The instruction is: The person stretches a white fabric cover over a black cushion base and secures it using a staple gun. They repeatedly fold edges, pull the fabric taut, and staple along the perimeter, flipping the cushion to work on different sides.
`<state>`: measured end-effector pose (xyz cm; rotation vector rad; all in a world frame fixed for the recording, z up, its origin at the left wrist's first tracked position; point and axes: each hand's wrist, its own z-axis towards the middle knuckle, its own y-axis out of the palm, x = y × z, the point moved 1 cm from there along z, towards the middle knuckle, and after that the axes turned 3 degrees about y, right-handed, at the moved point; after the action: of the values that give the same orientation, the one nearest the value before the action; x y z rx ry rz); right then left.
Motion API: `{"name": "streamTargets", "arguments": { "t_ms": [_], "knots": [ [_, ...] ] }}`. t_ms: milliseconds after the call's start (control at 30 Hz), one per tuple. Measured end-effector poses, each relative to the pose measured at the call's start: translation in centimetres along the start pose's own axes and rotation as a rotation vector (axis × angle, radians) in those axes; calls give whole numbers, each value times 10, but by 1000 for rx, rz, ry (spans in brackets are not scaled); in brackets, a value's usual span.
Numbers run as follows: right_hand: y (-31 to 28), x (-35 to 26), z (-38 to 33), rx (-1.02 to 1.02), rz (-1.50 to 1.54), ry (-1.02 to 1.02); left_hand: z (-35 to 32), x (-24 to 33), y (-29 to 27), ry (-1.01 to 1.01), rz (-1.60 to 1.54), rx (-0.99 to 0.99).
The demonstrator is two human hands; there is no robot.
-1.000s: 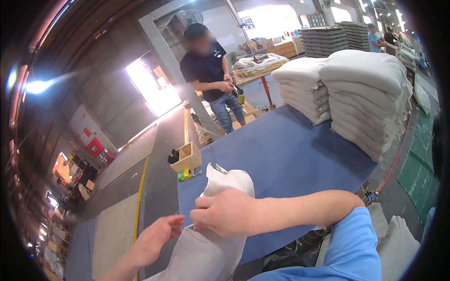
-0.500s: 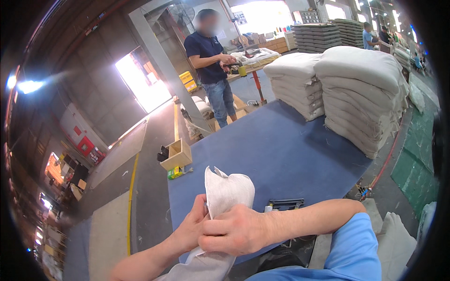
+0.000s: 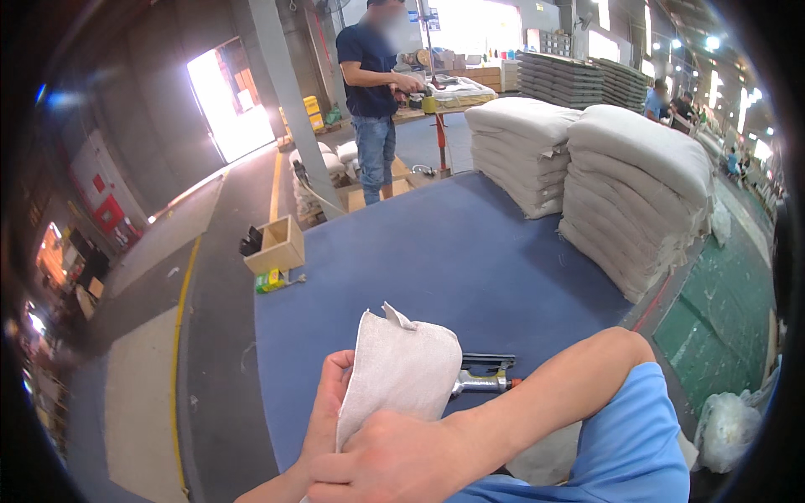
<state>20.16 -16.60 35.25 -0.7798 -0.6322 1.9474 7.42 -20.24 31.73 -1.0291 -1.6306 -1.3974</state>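
Observation:
A folded piece of off-white fabric [image 3: 398, 360], with a loose pointed flap at its top, stands tilted over the near part of the blue table. My left hand [image 3: 329, 402] grips its left side, with fingers partly hidden behind the cloth. Across its lower front lies my right hand [image 3: 394, 457], closed with the fabric bunched under its fingers. Just right of the fabric, a silver-and-black pneumatic staple gun [image 3: 480, 382] rests on the table, partly covered by the fabric and my right forearm.
Stacks of off-white cushions [image 3: 633, 201] stand at the table's far right. A wooden box [image 3: 281, 245] with black items and a green-yellow carton [image 3: 270, 281] sit at the left edge. Beyond the blue tabletop [image 3: 402, 251], a person [image 3: 369, 101] in dark blue stands holding a tool.
My hands and the fabric have come lower in view, closer to me. More of the staple gun shows beside the fabric. The head view has shifted, and both hands keep their grip.

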Motion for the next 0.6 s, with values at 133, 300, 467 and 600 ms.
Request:
{"name": "streamTargets", "arguments": {
  "t_ms": [133, 300, 467, 600],
  "knots": [
    [15, -2, 14, -83, 84, 56, 1, 1, -5, -20, -55, 7],
    [20, -13, 30, -199, 201, 137, 1, -9, -18, 66, -132, -48],
    [33, -21, 43, -239, 363, 266, -2, -25, -29, 144, -192, -103],
    [26, -24, 55, -308, 319, 190, -8, -33, -36, 201, -214, -125]
  ]
}}
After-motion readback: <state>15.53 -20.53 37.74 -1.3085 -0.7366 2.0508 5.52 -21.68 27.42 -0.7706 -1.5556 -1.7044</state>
